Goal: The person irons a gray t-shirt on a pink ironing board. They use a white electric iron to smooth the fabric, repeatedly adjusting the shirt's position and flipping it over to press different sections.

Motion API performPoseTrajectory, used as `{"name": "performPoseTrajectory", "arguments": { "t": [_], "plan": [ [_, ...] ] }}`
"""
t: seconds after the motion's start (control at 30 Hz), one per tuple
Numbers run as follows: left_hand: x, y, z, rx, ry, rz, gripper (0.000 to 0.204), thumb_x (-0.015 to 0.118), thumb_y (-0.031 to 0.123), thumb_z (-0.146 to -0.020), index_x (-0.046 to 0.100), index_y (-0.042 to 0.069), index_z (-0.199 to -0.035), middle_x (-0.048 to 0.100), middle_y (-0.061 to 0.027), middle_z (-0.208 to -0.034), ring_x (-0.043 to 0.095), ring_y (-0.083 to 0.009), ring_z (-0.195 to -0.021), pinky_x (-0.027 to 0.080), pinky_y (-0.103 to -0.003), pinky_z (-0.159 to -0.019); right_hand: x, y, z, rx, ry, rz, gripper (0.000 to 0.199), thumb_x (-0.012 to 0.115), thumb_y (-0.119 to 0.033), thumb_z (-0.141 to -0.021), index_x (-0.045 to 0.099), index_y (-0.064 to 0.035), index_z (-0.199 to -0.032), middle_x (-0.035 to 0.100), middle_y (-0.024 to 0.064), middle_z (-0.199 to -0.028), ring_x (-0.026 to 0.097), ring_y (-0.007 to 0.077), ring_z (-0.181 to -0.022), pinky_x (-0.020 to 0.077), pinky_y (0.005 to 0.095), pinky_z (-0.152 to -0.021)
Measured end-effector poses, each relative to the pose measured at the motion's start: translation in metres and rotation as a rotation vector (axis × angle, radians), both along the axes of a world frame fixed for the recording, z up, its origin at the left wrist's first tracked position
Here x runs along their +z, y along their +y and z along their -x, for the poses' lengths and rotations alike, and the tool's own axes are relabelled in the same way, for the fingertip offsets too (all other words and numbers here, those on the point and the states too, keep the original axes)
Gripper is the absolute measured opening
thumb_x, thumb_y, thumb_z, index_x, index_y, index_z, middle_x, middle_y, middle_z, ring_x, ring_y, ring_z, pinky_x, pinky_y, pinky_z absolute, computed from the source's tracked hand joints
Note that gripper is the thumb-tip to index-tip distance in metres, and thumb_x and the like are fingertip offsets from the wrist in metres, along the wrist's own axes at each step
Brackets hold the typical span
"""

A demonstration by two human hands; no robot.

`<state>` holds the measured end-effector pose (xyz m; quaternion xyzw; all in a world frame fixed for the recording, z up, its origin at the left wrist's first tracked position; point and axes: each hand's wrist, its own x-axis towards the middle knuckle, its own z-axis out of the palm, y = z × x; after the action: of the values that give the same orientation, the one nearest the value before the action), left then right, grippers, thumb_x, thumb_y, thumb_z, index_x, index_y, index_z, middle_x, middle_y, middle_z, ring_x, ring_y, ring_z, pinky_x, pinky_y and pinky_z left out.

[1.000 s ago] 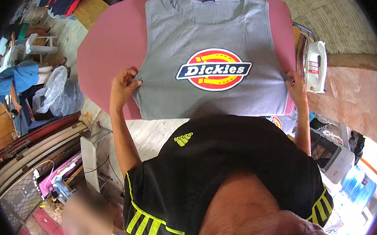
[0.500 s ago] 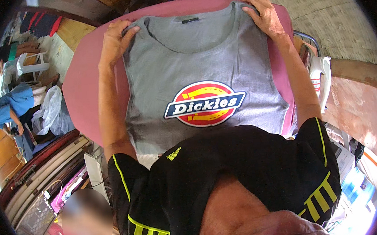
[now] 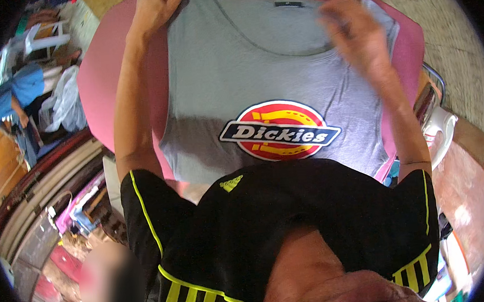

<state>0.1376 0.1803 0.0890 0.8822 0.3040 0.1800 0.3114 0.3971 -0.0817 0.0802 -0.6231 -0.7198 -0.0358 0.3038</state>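
Observation:
A grey sleeveless tank top [image 3: 209, 80] is spread face up on a padded board with a pink cover [image 3: 113, 76]. On its chest is a red, yellow and dark blue print [image 3: 280, 130], and a small dark label [image 3: 288, 4] sits at the inner neck. My left hand [image 3: 156, 8] grips the left shoulder strap, its fingertips partly cut off by the picture's upper edge. Over the right side of the neckline hovers my right hand [image 3: 357, 36], bent at the fingers and smeared by motion. Whether it touches the cloth cannot be seen.
On the left, a person in blue [image 3: 16, 94] is beside a translucent plastic bag [image 3: 65, 101] and a white plastic stool [image 3: 46, 40]. Long rolls or poles [image 3: 48, 184] lie lower left, near another person [image 3: 108, 284]. A white plastic chair [image 3: 441, 128] stands right of the board.
My right hand has left the right shoulder strap and come in over the neckline. The view has shifted, so the board and tank top look tilted and further right.

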Motion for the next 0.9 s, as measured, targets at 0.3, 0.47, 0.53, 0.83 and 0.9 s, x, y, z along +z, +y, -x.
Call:
{"name": "performPoseTrajectory", "arguments": {
  "t": [0.3,0.47,0.53,0.83,0.9],
  "plan": [
    [0.019,-0.029,0.079,0.163,0.061,-0.061,0.033,0.071,0.029,-0.093,0.061,0.006,-0.114,0.068,-0.0103,-0.099,0.063,-0.0271,-0.092,0.049,-0.04,-0.08,-0.034,0.12,0.163,0.22,-0.027,0.088,0.036,0.065,-0.023,-0.092,0.06,-0.0038,-0.122,0.059,0.0157,-0.126,0.056,0.0323,-0.121,0.045,0.0456,-0.1],
    [-0.009,-0.148,0.211,0.416,0.488,-0.005,0.055,0.069,0.056,-0.086,0.069,0.003,-0.097,0.069,-0.0162,-0.081,0.069,-0.0323,-0.077,0.053,-0.043,-0.068,-0.028,0.112,0.156,0.127,-0.055,0.16,0.056,0.063,-0.024,-0.092,0.046,0.003,-0.138,0.042,0.0236,-0.147,0.036,0.0401,-0.139,0.0296,0.0496,-0.115],
    [-0.012,-0.197,0.231,0.487,0.407,-0.012,0.047,0.074,0.046,-0.085,0.069,0.001,-0.096,0.069,-0.0157,-0.078,0.068,-0.0309,-0.073,0.052,-0.042,-0.066,-0.033,0.114,0.158,0.116,-0.068,0.123,0.056,0.063,-0.025,-0.092,0.046,0.002,-0.138,0.043,0.0223,-0.147,0.038,0.0392,-0.138,0.0312,0.0491,-0.115],
    [-0.032,-0.217,0.25,0.597,-0.132,0.28,0.028,0.081,0.018,-0.083,0.072,-0.001,-0.102,0.067,-0.0079,-0.071,0.059,-0.0122,-0.062,0.049,-0.029,-0.058,-0.035,0.118,0.156,0.044,-0.221,0.182,0.059,0.063,-0.028,-0.092,0.045,-0.0021,-0.142,0.041,0.0188,-0.15,0.037,0.0377,-0.14,0.0307,0.0491,-0.116],
    [-0.038,-0.219,0.249,0.651,-0.191,0.293,0.032,0.085,0.017,-0.079,0.068,0.002,-0.1,0.067,-0.0067,-0.07,0.059,-0.0112,-0.061,0.05,-0.027,-0.058,-0.031,0.118,0.158,0.056,-0.237,0.156,0.059,0.063,-0.03,-0.092,0.046,-0.0032,-0.142,0.042,0.0188,-0.149,0.038,0.038,-0.139,0.0314,0.0492,-0.115]
  ]
}}
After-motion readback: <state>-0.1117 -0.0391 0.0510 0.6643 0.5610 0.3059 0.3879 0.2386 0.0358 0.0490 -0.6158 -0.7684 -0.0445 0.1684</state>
